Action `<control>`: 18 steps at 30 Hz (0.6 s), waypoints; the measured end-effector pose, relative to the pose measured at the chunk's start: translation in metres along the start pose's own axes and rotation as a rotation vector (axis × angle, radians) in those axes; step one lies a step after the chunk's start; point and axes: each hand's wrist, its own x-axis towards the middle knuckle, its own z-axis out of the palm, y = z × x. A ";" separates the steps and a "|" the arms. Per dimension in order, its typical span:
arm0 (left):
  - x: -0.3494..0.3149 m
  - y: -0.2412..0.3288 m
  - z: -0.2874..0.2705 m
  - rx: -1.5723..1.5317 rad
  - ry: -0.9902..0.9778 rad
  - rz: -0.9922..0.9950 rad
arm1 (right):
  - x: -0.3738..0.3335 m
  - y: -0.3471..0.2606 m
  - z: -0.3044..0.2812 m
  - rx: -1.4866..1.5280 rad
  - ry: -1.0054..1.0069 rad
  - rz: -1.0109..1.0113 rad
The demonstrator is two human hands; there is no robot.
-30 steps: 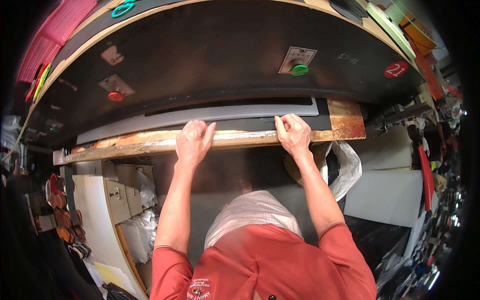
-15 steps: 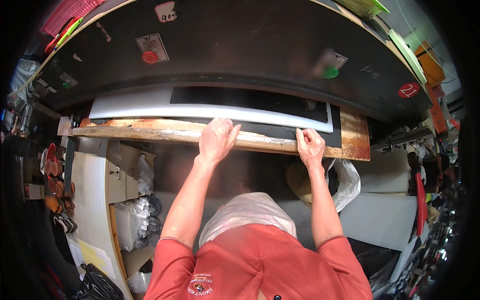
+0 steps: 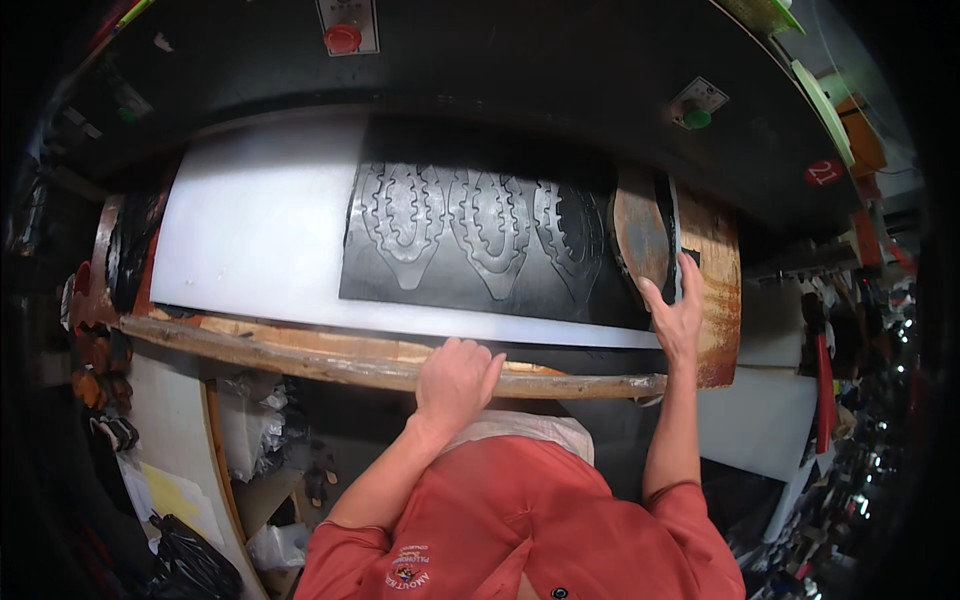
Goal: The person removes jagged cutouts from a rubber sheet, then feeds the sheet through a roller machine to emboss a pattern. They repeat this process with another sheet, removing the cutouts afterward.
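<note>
My left hand (image 3: 455, 385) is closed over the front wooden rail (image 3: 330, 364) of the pull-out board. My right hand (image 3: 677, 308) has thumb and finger spread at the near end of a sole-shaped block (image 3: 643, 232) with a worn brown top; the thumb seems to touch its tip, and I see no grip round it. The block stands at the right end of a black sheet (image 3: 450, 298). Sole outlines with toothed edges are pressed or cut into this sheet, side by side. Beneath it is a white slab (image 3: 255, 215).
A dark machine panel (image 3: 540, 60) overhangs the board, with a red button (image 3: 342, 39) and a green button (image 3: 696, 118). Below left are shelves with plastic-wrapped things (image 3: 245, 425) and a black bag (image 3: 192, 570). A grey panel (image 3: 755, 415) stands at right.
The board with the white slab and black sheet has come out toward me, revealing the sole outlines and the block. My right hand has left the rail and moved up and right to the block.
</note>
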 end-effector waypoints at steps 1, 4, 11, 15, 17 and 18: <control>-0.011 0.004 -0.003 -0.011 -0.004 0.005 | 0.002 0.000 0.001 0.040 -0.136 0.082; -0.042 0.017 -0.008 -0.079 -0.017 -0.003 | -0.006 0.003 0.003 -0.247 -0.324 0.066; -0.078 0.031 -0.009 -0.254 -0.006 -0.029 | -0.022 0.012 -0.002 -0.221 -0.310 -0.051; -0.080 0.027 -0.018 -0.433 0.129 0.035 | -0.017 0.020 -0.010 -0.086 -0.286 -0.013; -0.075 0.020 -0.028 -0.449 0.204 0.084 | -0.012 0.028 -0.020 0.125 -0.290 0.035; -0.070 0.013 -0.036 -0.296 0.218 0.039 | -0.008 0.032 -0.025 0.415 -0.311 0.137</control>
